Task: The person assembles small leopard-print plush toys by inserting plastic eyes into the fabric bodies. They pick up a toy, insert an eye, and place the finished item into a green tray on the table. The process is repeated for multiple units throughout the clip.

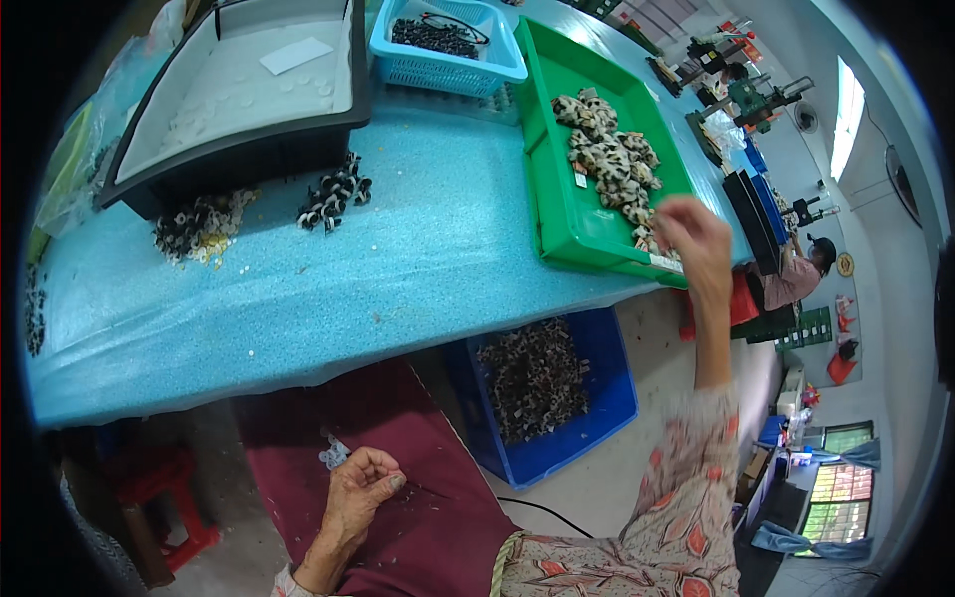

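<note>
Over the maroon apron (398, 428) on my lap, my left hand (360, 490) is closed, thumb and forefinger pressed together. Whatever they hold is hidden or too small to name. Small clear plastic pieces (334, 453) show right beside its knuckles; whether the hand holds them I cannot tell. My right hand (696, 239) is raised at the near right corner of a green tray (562, 224), its fingers bent and blurred. Just beyond its fingertips lie several spotted black-and-cream plush pieces (612, 159) with small tags, heaped inside the tray.
A blue bin (622, 408) full of small dark pieces (532, 383) stands below the table edge. On the blue-covered table (418, 249) are a black tray (249, 164), a light-blue basket (448, 70) and small black-and-white pieces (335, 194). A person (791, 279) sits farther right near bench presses (751, 99).
</note>
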Demonstrator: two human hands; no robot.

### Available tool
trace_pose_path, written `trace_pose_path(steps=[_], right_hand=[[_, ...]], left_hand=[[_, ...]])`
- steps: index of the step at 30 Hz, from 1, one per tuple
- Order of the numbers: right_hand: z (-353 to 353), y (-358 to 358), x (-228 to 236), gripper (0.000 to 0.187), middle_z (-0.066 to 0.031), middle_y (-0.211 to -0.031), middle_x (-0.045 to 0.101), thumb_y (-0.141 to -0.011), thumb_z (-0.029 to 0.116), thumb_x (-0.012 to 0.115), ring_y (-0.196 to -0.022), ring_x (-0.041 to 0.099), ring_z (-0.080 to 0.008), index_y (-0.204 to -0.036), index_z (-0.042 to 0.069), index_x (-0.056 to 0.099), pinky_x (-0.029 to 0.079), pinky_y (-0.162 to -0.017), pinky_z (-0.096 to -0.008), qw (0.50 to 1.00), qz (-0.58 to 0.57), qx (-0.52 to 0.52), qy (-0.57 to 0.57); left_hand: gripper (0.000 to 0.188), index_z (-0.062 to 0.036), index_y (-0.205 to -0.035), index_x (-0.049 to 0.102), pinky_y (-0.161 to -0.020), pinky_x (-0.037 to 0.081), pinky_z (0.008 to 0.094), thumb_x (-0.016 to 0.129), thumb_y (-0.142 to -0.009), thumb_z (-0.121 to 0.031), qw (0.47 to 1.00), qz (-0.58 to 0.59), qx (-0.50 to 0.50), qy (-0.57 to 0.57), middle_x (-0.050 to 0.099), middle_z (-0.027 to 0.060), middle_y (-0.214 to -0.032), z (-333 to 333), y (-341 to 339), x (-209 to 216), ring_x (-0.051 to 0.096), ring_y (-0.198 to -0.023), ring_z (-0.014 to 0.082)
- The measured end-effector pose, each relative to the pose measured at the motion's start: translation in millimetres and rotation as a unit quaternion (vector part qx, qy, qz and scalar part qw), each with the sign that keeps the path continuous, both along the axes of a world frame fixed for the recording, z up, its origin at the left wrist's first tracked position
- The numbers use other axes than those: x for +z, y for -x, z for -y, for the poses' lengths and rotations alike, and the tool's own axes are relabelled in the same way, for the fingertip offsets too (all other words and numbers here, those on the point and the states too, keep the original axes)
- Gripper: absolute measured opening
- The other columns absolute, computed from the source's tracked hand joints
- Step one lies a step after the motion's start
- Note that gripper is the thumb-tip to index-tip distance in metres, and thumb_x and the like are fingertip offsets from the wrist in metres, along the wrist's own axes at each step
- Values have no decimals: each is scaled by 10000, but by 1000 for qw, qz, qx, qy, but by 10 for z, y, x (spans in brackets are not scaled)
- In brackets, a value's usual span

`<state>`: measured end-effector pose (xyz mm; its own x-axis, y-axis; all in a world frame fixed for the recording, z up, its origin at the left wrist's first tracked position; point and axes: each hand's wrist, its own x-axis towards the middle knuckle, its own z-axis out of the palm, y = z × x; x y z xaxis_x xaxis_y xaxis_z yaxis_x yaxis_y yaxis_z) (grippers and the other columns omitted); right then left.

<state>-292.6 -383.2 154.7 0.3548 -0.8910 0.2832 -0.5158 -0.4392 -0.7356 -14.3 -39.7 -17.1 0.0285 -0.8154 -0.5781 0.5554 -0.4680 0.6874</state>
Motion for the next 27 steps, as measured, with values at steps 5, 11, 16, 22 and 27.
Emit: trace_pose_path(steps=[5, 11, 16, 22, 27], right_hand=[[1408, 332, -532, 541, -174, -1092, 586, -722, 33, 703, -1006, 582, -304, -1224, 173, 558, 489, -850, -402, 907, -399, -41, 125], [1818, 339, -575, 734, -218, -1285, 488, -706, 235, 751, -1230, 449, -358, -1361, 146, 431, 401, -1006, -428, 885, -460, -66, -2], [1556, 437, -431, 746, -210, -1329, 493, -774, 402, 703, -1256, 447, -343, -1367, 41, 427, 370, -1039, -426, 877, -472, 63, -56], [1155, -24, 178, 512, -115, -885, 694, -808, 185, 665, -727, 689, -150, -1296, 110, 529, 560, -571, -288, 922, -247, 82, -285], [2250, 352, -169, 584, -180, -1156, 613, -802, 285, 695, -1043, 609, -296, -1335, 158, 491, 514, -836, -409, 941, -331, -62, -12]], left_hand=[[116, -20, -902, 580, -665, 484, 203, 653, -819, 14, 1000, -18, 20, -6, 630, 52, -782, 45, 61, 46, 596, -720, 97], [157, -28, -909, 565, -633, 517, 263, 687, -829, -86, 989, -4, 145, -5, 641, 82, -788, -334, -253, -47, 637, -721, 177], [131, -37, -910, 573, -617, 533, 305, 665, -847, -106, 988, -46, 142, -38, 639, 100, -779, -268, -195, -115, 640, -707, 215], [123, -29, -908, 585, -624, 537, 316, 659, -851, -108, 991, -51, 103, -69, 638, 107, -777, 5, -269, -122, 639, -707, 216], [112, -26, -902, 581, -614, 531, 315, 648, -860, -105, 992, -51, 85, -83, 636, 111, -783, 362, -202, -105, 633, -710, 212]])
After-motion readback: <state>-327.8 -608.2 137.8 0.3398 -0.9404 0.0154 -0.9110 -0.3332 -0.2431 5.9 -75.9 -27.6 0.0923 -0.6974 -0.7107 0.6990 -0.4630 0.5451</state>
